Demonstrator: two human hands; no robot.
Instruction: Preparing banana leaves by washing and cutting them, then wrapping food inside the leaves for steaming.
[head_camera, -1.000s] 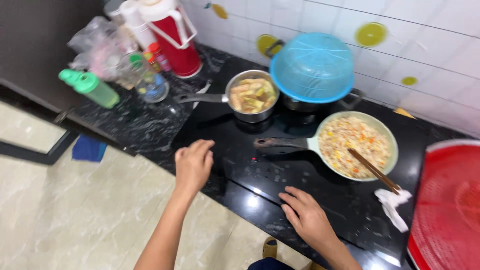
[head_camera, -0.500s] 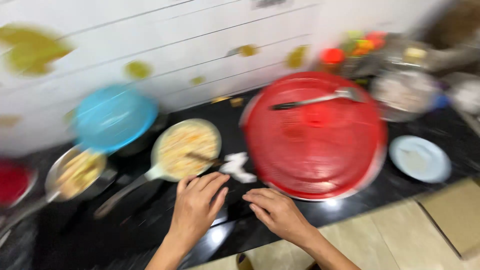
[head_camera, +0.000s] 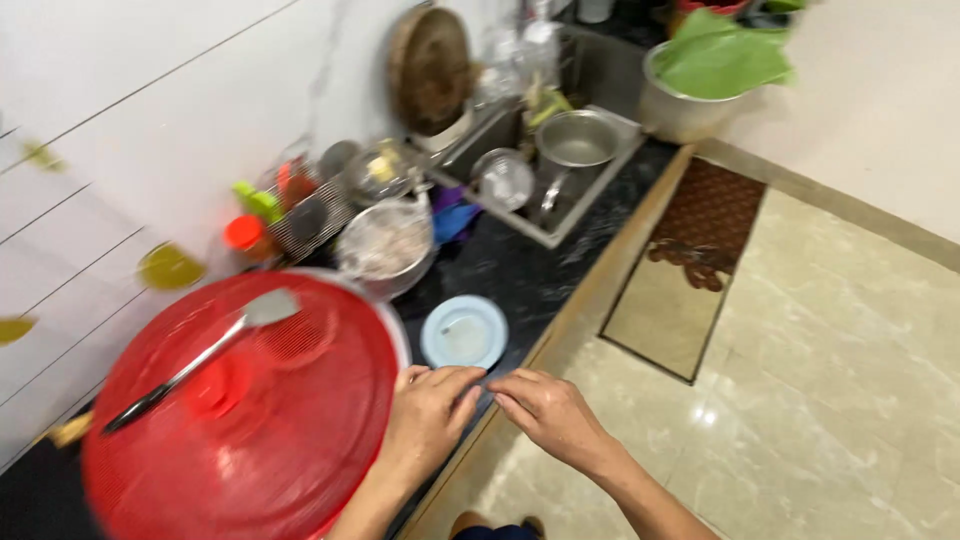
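Red mesh food cover (head_camera: 240, 420), spatula (head_camera: 200, 355) on top: both open hands, left hand (head_camera: 430, 415) and right hand (head_camera: 545, 410), now rest empty at the surface (head_camera: 520, 265) edge near the pale blue plate (head_camera: 463, 333), having shifted along from the stove.

The single head-worn camera looks steeply down from close above the dark table (head_camera: 500, 265), tilted along its length toward the sink (head_camera: 560, 190), with both hands low in frame beside the red mesh cover (head_camera: 250, 420).

Hands (head_camera: 490, 420) now at the counter edge beside the red cover (head_camera: 250, 420), pans out of view.
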